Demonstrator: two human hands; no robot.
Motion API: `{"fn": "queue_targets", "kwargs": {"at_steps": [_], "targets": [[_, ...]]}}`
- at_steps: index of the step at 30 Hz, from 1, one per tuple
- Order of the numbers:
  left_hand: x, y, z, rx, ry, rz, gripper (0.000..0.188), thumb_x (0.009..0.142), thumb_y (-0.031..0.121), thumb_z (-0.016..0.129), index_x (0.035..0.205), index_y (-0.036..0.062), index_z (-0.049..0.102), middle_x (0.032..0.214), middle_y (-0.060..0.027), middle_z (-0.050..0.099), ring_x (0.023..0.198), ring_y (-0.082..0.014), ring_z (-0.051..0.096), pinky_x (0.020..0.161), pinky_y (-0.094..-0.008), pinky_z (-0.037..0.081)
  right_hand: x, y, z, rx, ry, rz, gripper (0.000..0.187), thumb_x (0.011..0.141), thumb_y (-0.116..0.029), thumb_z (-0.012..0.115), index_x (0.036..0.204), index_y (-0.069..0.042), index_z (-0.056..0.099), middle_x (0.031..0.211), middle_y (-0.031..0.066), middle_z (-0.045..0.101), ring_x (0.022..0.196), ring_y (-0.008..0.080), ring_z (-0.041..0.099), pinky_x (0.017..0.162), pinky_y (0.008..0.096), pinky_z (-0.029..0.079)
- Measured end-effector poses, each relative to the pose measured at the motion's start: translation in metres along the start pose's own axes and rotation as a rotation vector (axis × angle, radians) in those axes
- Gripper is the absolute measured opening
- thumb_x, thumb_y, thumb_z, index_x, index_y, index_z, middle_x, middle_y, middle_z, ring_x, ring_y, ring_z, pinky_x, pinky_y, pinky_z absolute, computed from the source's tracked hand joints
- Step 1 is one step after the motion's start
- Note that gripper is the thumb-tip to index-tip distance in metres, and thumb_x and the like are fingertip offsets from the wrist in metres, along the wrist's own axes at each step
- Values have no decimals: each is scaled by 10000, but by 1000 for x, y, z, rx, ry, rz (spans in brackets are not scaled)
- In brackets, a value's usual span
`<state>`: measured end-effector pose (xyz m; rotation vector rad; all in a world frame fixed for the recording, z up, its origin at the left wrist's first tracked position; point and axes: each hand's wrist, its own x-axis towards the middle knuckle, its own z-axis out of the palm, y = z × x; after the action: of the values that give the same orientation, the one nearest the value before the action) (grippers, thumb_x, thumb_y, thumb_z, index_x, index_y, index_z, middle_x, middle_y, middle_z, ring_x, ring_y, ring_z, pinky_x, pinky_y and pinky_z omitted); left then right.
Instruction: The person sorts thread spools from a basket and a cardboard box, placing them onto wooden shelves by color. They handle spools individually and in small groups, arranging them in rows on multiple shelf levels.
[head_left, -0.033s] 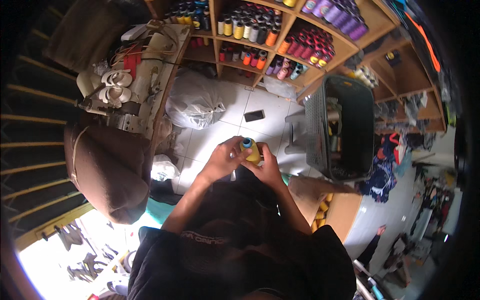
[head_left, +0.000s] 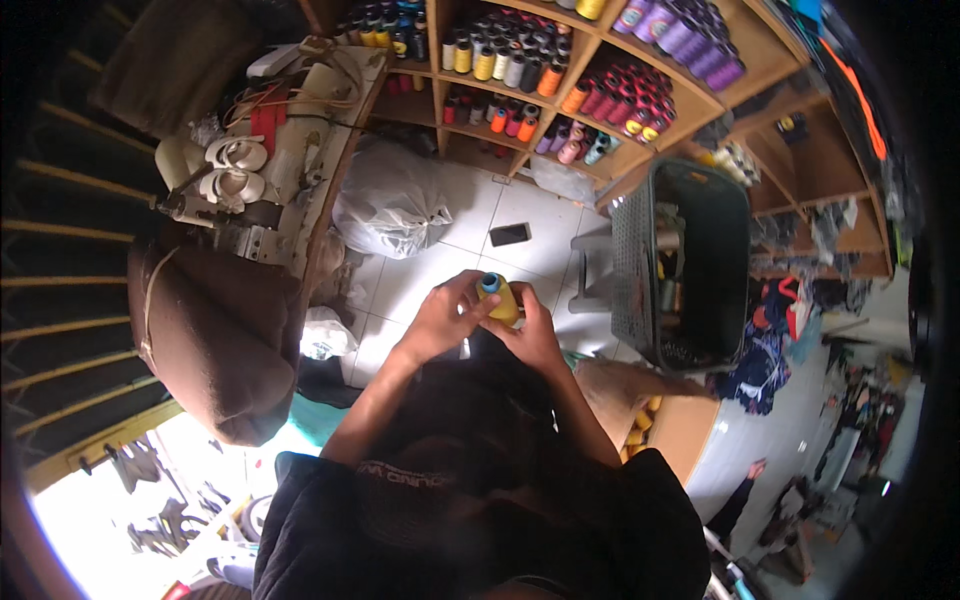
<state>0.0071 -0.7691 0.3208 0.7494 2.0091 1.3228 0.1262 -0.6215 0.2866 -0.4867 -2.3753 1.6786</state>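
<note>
A yellow cone of thread [head_left: 506, 308] with a blue top end sits between my hands, in front of my body. My left hand [head_left: 440, 322] closes round its left side, the thumb pressing near the top. On the other side my right hand [head_left: 532, 328] grips the cone with bent fingers. The cone stands nearly upright, tilted a little, and its lower end is partly hidden by my hands.
A dark green basket [head_left: 630, 290] holding some spools stands at right beside a grey stool [head_left: 590, 268]. Wooden shelves [head_left: 437, 110] with thread cones rise ahead. A phone [head_left: 510, 234] and plastic bag [head_left: 385, 215] lie on the floor. Another person's hand [head_left: 757, 467] shows at lower right.
</note>
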Motion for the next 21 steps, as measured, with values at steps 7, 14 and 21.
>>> {"fn": "queue_targets", "kwargs": {"at_steps": [7,14,21], "targets": [[42,5,-60,59,249,-20,388,940,203,669,1251,-12,584,946,-155,656,820,-244,662,737,-368,522,116,10,16,-247,-62,-288,588,737,-283,873,1172,-12,585,1074,179,610,1024,358,595,890,438,483],[58,144,-211,-237,618,603,417,1008,254,571,1317,-24,528,1198,-161,623,1046,-247,639,946,-371,490,268,-15,43,-322,124,-225,489,767,-394,834,1028,-18,660,784,84,636,761,277,603,674,404,467],[105,156,-385,187,779,719,401,1007,252,571,1307,-13,541,1208,-162,624,1057,-254,637,953,-375,486,431,-75,82,-293,425,-194,495,762,-421,818,968,-12,630,816,183,702,756,393,680,724,460,523]]}}
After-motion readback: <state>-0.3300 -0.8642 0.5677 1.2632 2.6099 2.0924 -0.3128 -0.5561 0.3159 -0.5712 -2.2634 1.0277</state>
